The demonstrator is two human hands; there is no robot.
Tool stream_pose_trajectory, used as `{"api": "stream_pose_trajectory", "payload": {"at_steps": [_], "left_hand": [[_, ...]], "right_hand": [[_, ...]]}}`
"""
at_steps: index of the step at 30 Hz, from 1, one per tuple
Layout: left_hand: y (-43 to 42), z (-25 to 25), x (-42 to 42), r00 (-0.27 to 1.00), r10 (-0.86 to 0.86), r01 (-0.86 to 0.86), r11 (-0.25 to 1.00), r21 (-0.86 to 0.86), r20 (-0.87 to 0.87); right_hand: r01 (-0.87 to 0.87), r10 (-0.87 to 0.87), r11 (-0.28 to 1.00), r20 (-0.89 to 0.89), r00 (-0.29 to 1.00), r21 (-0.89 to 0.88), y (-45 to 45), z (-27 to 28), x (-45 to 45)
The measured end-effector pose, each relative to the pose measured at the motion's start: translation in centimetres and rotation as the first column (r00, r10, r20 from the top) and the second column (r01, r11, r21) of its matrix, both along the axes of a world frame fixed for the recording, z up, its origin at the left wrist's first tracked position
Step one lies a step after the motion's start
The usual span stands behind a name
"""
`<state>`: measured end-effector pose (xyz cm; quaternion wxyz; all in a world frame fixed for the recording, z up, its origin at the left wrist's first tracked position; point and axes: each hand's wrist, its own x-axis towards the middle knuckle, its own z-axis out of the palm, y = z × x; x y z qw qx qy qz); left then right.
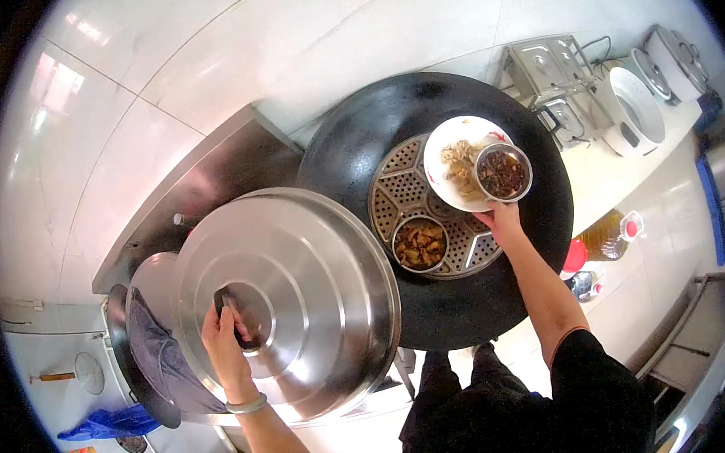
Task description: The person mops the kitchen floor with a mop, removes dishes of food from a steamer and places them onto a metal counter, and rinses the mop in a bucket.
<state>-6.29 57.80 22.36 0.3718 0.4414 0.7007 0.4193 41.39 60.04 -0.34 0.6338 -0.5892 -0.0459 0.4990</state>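
Observation:
My left hand (227, 351) is closed around the black handle (220, 300) of a large, domed steel lid (323, 254). The lid hangs tilted at the left of a wide black wok (340, 128), covering part of its rim. My right hand (503, 220) grips the near edge of a white plate (437, 151) with pale food on it. A small metal bowl (504, 173) of dark chopped food overlaps the plate's right side; whether my fingers also touch this bowl I cannot tell. On the perforated steamer rack (399, 189) sits another metal bowl (420, 244) of brown chunks.
Right of the wok, a counter (592, 175) carries steel lidded containers (545, 70), a white basin (633, 110) and a lidded pot (676, 62). Below stands an oil jug (605, 236). Grey cloth (163, 355) and a dark pan (144, 389) lie beyond the lid at left.

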Motion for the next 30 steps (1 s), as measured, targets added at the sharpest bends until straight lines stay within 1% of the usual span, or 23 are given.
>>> {"api": "stream_pose_trajectory", "payload": {"at_steps": [2, 3, 4, 5, 6, 7, 9, 10, 11, 12, 14, 15, 17, 18, 19, 20, 22, 23, 24, 26, 28, 30], "left_hand": [[-0.2, 0.0, 0.1, 1.0, 0.005, -0.005, 1.0, -0.016, 0.024], [-0.1, -0.1, 0.2, 0.999, -0.022, 0.022, 1.0, -0.001, 0.035], [0.0, -0.2, 0.5, 0.998, -0.05, 0.049, 0.999, 0.019, 0.045], [-0.1, -0.3, 1.1, 0.999, -0.019, 0.017, 0.998, 0.054, 0.039], [0.0, -0.6, 1.1, 0.999, -0.024, 0.021, 0.998, 0.057, 0.041], [0.1, -1.0, 1.0, 0.998, -0.019, 0.016, 0.999, 0.045, 0.059], [0.2, -1.8, 0.7, 0.997, -0.018, 0.016, 0.999, 0.033, 0.077], [0.4, -2.2, 0.5, 0.993, -0.04, 0.036, 0.999, 0.037, 0.115], [0.3, -2.5, 0.6, 0.987, -0.06, 0.055, 0.998, 0.042, 0.152], [0.3, -2.9, 0.8, 0.986, -0.066, 0.061, 0.997, 0.041, 0.152], [0.2, -3.1, 1.5, 0.965, 0.019, -0.041, 0.996, 0.078, 0.26], [0.0, -3.1, 1.9, 0.966, 0.014, -0.035, 0.996, 0.078, 0.258], [-0.3, -2.9, 3.0, 0.961, 0.082, -0.092, 0.995, 0.026, 0.264], [-0.3, -2.9, 3.3, 0.962, 0.077, -0.087, 0.996, 0.028, 0.262], [-0.4, -3.1, 3.7, 0.961, 0.063, -0.075, 0.997, 0.033, 0.268], [-0.5, -3.2, 4.1, 0.96, 0.048, -0.061, 0.997, 0.037, 0.275], [-0.6, -3.5, 4.7, 0.964, 0.025, -0.04, 0.998, 0.05, 0.266], [-0.6, -3.6, 5.0, 0.966, 0.007, -0.023, 0.998, 0.062, 0.257], [-0.9, -3.8, 5.4, 0.967, -0.004, -0.014, 0.998, 0.069, 0.256], [-1.0, -4.0, 6.1, 0.97, 0.008, -0.025, 0.997, 0.068, 0.245], [-1.1, -5.5, 5.6, 0.976, -0.011, -0.001, 0.998, 0.056, 0.218], [-1.9, -6.0, 5.6, 0.982, -0.03, 0.021, 0.999, 0.048, 0.189]], "right_hand": [[-0.069, 0.07, 0.997, -0.03, 0.997, 0.026, -1.6, 0.5, 0.6], [-0.085, 0.085, 0.996, 0.02, 0.996, 0.03, -2.4, 0.8, 0.8], [-0.082, 0.081, 0.996, 0.022, 0.996, 0.032, -3.3, 1.3, 1.3], [-0.098, 0.096, 0.995, 0.041, 0.994, 0.037, -4.5, 1.9, 1.8], [-0.115, 0.112, 0.993, 0.06, 0.992, 0.041, -5.5, 2.7, 2.1], [-0.082, 0.079, 0.996, 0.081, 0.994, 0.035, -6.4, 2.9, 2.4], [-0.079, 0.077, 0.997, 0.074, 0.994, 0.027, -8.3, 3.7, 3.2], [-0.078, 0.077, 0.997, 0.064, 0.995, 0.016, -9.3, 4.2, 3.5], [-0.083, 0.083, 0.997, 0.097, 0.992, -0.002, -10.3, 5.1, 3.6], [-0.077, 0.077, 0.997, 0.096, 0.992, -0.004, -11.2, 5.2, 3.9], [-0.059, 0.06, 0.998, 0.077, 0.995, -0.017, -13.3, 5.3, 4.6], [-0.048, 0.049, 0.998, 0.039, 0.998, -0.042, -14.3, 4.8, 5.1], [-0.032, 0.036, 0.998, 0.062, 0.997, -0.056, -16.3, 5.3, 5.2], [-0.02, 0.026, 0.997, 0.085, 0.996, -0.078, -17.2, 5.7, 5.1], [-0.042, 0.044, 0.999, 0.073, 0.996, -0.026, -18.4, 4.9, 5.7], [-0.035, 0.037, 0.999, 0.071, 0.997, -0.025, -19.2, 5.1, 5.7], [-0.045, 0.048, 0.998, 0.053, 0.997, -0.053, -20.9, 5.6, 6.1], [0.011, -0.01, 1.0, 0.064, 0.998, -0.026, -21.4, 6.5, 5.7], [0.02, -0.019, 1.0, 0.063, 0.998, -0.019, -22.2, 6.7, 5.6], [0.017, -0.016, 1.0, 0.046, 0.999, -0.014, -23.4, 7.3, 6.0], [0.02, -0.019, 0.999, 0.035, 0.999, -0.032, -24.5, 7.3, 6.5], [-0.015, 0.017, 1.0, 0.059, 0.998, -0.027, -25.8, 7.3, 6.9]]}}
